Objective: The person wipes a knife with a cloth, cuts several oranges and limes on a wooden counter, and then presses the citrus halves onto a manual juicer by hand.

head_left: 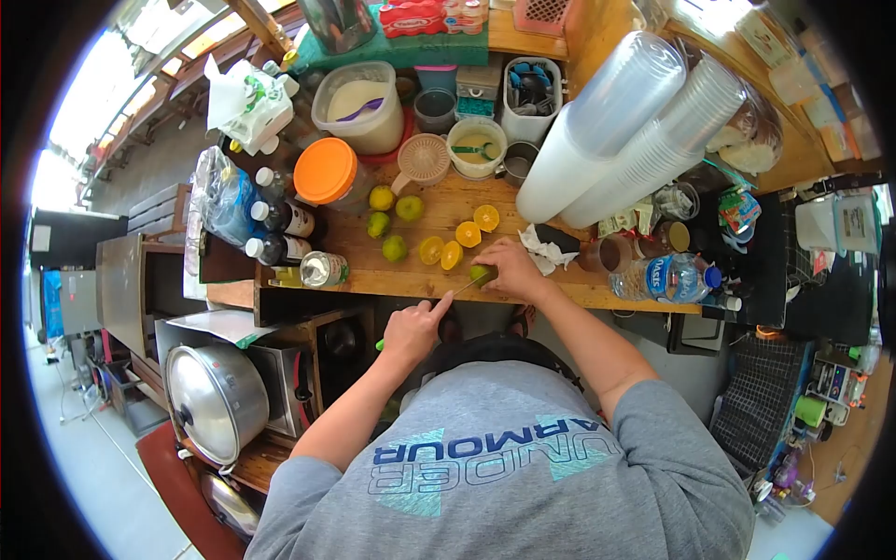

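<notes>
So we had a small green-skinned round citrus fruit (479, 273) right by the near edge of the brown wooden counter (373, 277). Our right hand (509, 271) had its fingers curled over it, presumably so it couldn't roll. Our left hand (417, 329), between 7 and 8 o'clock from the fruit, gripped a thin-bladed knife (469, 284), index finger stretched forward, likely for steering. Blade reached the fruit, but we couldn't tell if it had bitten in.

Four orange-fleshed citrus halves (452, 255) sat from 10 to 12 o'clock, cut faces up, probably to save juice. Farther out at 10, four whole green-to-yellow citrus fruits (395, 248) lay clustered within easy reach. A pale pink plastic juicer (425, 161) was at 11; tall nested clear plastic cups (597, 121) stood at 1, stacked to save space, we figured.
</notes>
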`<state>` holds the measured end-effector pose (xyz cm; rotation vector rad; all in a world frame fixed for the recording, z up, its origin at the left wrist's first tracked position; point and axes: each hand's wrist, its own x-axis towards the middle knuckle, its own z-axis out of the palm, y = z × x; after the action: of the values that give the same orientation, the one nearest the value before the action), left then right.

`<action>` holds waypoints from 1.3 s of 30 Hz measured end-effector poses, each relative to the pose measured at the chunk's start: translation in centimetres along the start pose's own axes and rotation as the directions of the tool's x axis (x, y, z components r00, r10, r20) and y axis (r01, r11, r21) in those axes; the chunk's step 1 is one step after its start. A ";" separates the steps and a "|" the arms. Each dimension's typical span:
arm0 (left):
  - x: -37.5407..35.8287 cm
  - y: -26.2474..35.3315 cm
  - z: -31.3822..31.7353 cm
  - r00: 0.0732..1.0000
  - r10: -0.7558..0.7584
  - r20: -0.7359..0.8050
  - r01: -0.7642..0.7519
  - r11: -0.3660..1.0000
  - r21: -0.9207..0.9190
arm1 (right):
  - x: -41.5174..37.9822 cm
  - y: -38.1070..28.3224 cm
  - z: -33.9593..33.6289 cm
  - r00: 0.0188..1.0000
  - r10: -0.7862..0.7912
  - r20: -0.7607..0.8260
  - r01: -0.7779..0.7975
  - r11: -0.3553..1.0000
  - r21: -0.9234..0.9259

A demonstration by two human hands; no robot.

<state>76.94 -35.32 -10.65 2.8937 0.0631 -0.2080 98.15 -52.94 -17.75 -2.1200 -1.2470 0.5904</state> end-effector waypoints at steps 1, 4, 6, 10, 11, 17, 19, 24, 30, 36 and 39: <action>0.2 0.1 -0.2 1.000 -0.009 -0.005 0.009 1.000 -0.004 | 0.2 0.0 -0.3 1.000 -0.007 0.008 0.007 1.000 -0.004; 0.4 0.7 -1.3 0.999 -0.026 0.033 0.025 1.000 0.011 | 0.7 0.1 -0.8 0.998 -0.005 0.069 0.006 1.000 -0.022; 0.4 0.9 -2.1 0.998 -0.020 0.065 0.018 0.999 0.034 | 1.3 0.2 -0.8 0.991 -0.028 0.132 0.034 0.999 -0.038; 0.8 1.1 -1.8 0.996 -0.003 0.088 -0.002 0.999 0.054 | 1.6 -0.1 -0.8 0.985 -0.002 0.170 0.013 0.998 -0.060; 1.2 1.1 -1.7 0.996 0.005 0.091 -0.010 0.998 0.060 | 1.7 -0.2 -0.9 0.986 0.004 0.169 0.010 0.997 -0.080; 3.0 2.0 -1.2 0.994 0.051 0.101 -0.057 0.996 0.063 | 1.8 0.7 -1.0 0.987 -0.020 0.162 0.040 0.992 -0.119; 3.9 2.6 -0.7 0.993 0.068 0.095 -0.075 0.995 0.072 | 2.1 0.9 -1.2 0.986 -0.033 0.165 0.053 0.992 -0.116; 5.1 2.8 -2.7 0.990 0.046 0.134 -0.049 0.999 0.020 | 2.1 0.5 -1.1 0.984 -0.005 0.180 0.032 0.988 -0.150; 6.1 2.4 -1.6 0.985 0.069 0.157 -0.070 0.998 0.004 | 2.3 0.0 -0.5 0.985 -0.022 0.169 0.048 0.987 -0.150; 4.7 0.8 -0.9 0.985 0.071 0.160 -0.066 0.997 -0.034 | 2.0 -0.4 -0.7 0.987 0.001 0.161 0.022 0.990 -0.138; 5.4 0.7 1.7 0.992 0.073 0.106 -0.071 0.997 -0.025 | 2.4 -0.4 -0.6 0.982 -0.017 0.186 0.052 0.981 -0.188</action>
<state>82.08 -36.26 -12.89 2.8520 -0.0575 -0.3464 99.35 -50.81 -17.24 -2.2360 -1.4927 0.6874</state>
